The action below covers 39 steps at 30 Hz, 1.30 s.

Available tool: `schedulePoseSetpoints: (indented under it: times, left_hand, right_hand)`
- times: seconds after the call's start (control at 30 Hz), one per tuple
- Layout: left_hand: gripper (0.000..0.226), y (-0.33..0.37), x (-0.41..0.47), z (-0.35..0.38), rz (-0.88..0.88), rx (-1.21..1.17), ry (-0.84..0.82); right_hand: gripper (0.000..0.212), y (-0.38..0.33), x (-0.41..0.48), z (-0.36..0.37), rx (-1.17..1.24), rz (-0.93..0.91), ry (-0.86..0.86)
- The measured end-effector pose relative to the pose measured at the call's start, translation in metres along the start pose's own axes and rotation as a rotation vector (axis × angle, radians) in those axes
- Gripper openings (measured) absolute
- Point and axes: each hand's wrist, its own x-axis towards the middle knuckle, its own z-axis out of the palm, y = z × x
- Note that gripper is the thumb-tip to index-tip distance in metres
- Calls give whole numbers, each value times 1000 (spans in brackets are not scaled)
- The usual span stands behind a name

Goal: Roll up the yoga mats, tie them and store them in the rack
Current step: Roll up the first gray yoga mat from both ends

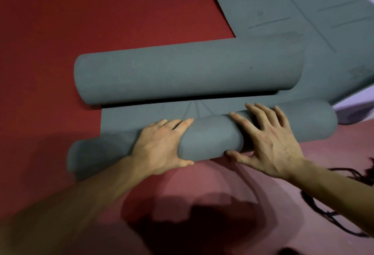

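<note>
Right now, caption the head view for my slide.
Left hand and right hand on a grey mat roll, beside a second roll.

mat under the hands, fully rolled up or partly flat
Partly rolled: the left hand grips and the right hand presses its roll, while flat mat lies beyond.
</note>
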Motion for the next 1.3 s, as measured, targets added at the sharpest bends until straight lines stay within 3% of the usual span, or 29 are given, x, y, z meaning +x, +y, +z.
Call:
schedulePoseSetpoints:
  times: [0.3, 0.6, 0.77, 1.0, 1.3]
  left_hand:
    - [113, -10, 0, 8, 35, -32, -59]
    - [110, -32, 27, -3, -37, 14, 23]
    - [95, -19, 18, 3, -72, -43, 155]
    - [136, -15, 23, 13, -31, 71, 49]
    - [119, -23, 26, 17, 34, 30, 175]
  right_hand:
    - [92, 5, 12, 15, -43, -30, -125]
    - [96, 3, 36, 15, -31, -72, -123]
    - [98, 5, 62, 14, -24, -51, -144]
    - [97, 6, 78, 10, 6, -7, -156]
    - [102, 8, 61, 10, -45, -45, -130]
